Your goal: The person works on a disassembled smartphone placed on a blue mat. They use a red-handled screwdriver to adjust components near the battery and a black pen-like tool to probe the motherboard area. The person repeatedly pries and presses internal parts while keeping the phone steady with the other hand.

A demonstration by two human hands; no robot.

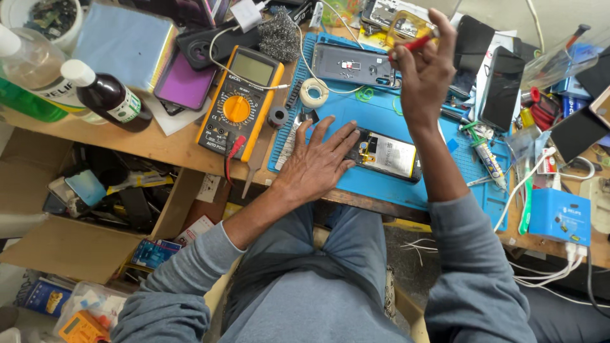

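Pinning the opened phone [386,154] flat to the blue mat [381,121] with my left hand [318,159], I spread the fingers so the tips press on its near end and the body cannot slide. That hand's grip is apart, palm down, wrapped round nothing; it only bears down. The phone lies face down with its back off, battery and board showing, near the front edge of the mat, just above my lap.

My right hand [422,70] is lifted clear of the bench, well above the phone, its grip pinched together on a small red tool [412,44] between thumb and fingers. I judge I hold it high and tilted to keep the tip where I can see it, away from the open board.

A second phone shell [352,65] rests at the far edge of the mat, out of the way. The yellow meter [240,101] sits just left of the mat with its leads trailing off the front of the bench [127,136], near my left hand. A tape roll [314,93] lies between the meter and the shell. Bottles [105,95] stand at the far left, well apart from the work, and a blue box [559,216] sits at the right edge.
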